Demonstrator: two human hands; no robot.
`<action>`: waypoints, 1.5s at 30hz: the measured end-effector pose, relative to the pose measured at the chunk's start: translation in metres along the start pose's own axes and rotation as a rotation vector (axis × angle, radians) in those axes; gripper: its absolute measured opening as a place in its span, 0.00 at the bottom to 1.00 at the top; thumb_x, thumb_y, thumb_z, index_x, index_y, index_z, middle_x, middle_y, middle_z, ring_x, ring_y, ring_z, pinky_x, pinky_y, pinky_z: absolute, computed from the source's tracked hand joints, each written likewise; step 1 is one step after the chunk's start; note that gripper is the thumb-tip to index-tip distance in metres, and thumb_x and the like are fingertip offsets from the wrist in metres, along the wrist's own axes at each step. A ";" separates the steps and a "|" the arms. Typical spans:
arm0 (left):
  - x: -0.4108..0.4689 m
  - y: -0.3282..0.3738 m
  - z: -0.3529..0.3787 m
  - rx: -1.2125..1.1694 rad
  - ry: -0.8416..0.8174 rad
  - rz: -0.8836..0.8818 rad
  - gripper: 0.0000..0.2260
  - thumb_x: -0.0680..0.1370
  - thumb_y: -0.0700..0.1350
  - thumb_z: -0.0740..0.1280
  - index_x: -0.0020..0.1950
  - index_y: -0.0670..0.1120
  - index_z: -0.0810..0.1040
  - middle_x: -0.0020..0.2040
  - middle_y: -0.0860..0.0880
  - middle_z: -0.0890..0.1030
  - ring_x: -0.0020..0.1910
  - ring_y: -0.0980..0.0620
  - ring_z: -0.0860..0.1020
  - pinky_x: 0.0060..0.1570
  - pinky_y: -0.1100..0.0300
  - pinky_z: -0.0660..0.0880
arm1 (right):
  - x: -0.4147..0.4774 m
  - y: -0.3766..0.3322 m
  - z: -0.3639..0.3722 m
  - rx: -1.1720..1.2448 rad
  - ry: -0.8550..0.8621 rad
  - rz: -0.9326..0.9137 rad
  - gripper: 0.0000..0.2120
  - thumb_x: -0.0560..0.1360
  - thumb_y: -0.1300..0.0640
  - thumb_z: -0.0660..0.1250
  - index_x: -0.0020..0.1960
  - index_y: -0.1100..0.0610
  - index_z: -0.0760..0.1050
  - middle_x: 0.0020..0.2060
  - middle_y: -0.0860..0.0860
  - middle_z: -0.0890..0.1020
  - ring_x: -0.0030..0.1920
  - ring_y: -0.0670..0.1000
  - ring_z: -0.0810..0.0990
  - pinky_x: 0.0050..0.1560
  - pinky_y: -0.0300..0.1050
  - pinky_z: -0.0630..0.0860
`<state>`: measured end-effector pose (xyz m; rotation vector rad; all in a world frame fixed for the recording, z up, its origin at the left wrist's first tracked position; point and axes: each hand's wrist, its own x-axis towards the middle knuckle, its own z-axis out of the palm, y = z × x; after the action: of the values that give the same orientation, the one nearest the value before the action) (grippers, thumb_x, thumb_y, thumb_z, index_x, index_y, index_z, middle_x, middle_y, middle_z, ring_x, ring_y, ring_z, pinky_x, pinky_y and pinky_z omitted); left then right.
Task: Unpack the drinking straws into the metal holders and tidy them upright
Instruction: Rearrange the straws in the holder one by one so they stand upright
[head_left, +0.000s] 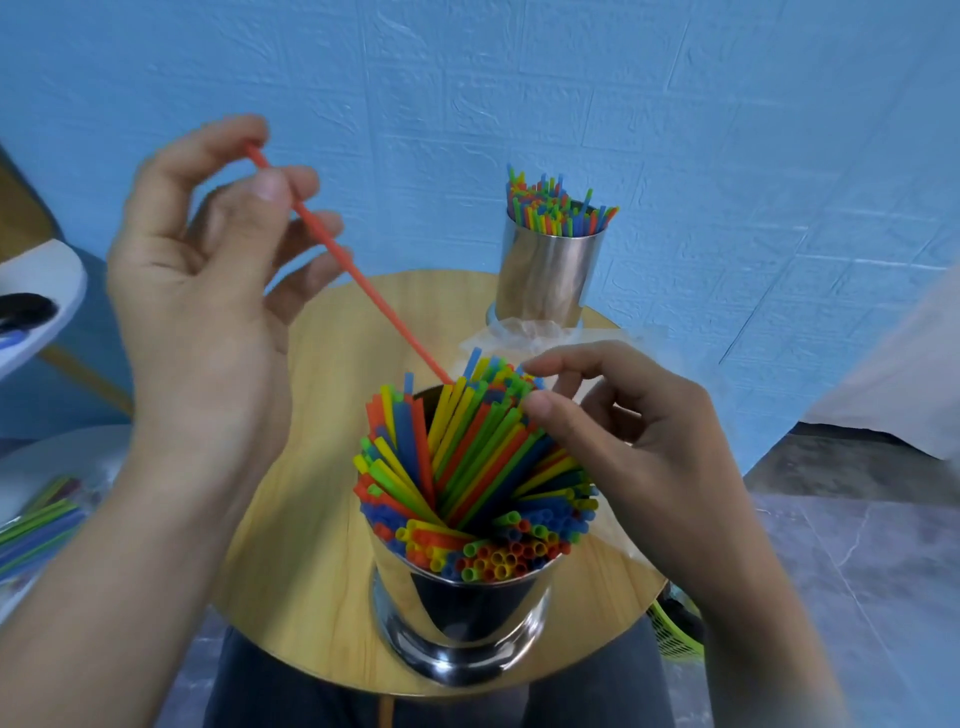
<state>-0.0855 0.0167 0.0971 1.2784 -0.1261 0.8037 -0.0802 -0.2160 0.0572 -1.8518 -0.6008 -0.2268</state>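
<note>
Pinching an orange straw (363, 280) in left hand (197, 291), right hand (649, 431) pinching straw tips (511, 387) in near holder (467, 623)

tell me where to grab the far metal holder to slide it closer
Grip the far metal holder round its bare cylindrical wall, coming in from the side, probably the right, where the right hand is nearer. Straws splay out of its open top, so a grasp from above would crush or scatter them.

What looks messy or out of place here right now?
The straws in the near holder fan out and lean every way, not upright. The left hand pinches one orange straw slanting out of it. More straws lie far left.
</note>
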 end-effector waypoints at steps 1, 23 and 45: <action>0.001 0.000 -0.002 -0.052 0.030 -0.013 0.07 0.84 0.43 0.64 0.62 0.50 0.73 0.48 0.55 0.83 0.48 0.55 0.82 0.52 0.59 0.78 | 0.000 0.000 0.000 0.000 0.006 -0.004 0.09 0.76 0.45 0.73 0.55 0.42 0.83 0.40 0.42 0.77 0.34 0.50 0.68 0.38 0.51 0.74; -0.020 -0.023 0.001 0.686 -0.745 -0.429 0.22 0.69 0.60 0.74 0.63 0.68 0.76 0.57 0.66 0.81 0.57 0.64 0.79 0.52 0.63 0.76 | 0.002 -0.001 0.001 0.076 0.235 -0.105 0.11 0.84 0.55 0.60 0.45 0.56 0.74 0.34 0.49 0.76 0.33 0.47 0.74 0.35 0.40 0.69; -0.026 -0.023 0.004 0.588 -0.558 -0.401 0.04 0.75 0.47 0.75 0.41 0.50 0.82 0.40 0.52 0.86 0.39 0.54 0.85 0.41 0.57 0.81 | 0.004 0.003 0.007 -0.156 0.063 0.001 0.09 0.81 0.48 0.64 0.51 0.45 0.84 0.46 0.41 0.81 0.46 0.50 0.81 0.44 0.51 0.78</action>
<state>-0.0897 0.0001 0.0670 1.9867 -0.0747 0.1110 -0.0762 -0.2092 0.0537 -1.9870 -0.5523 -0.3381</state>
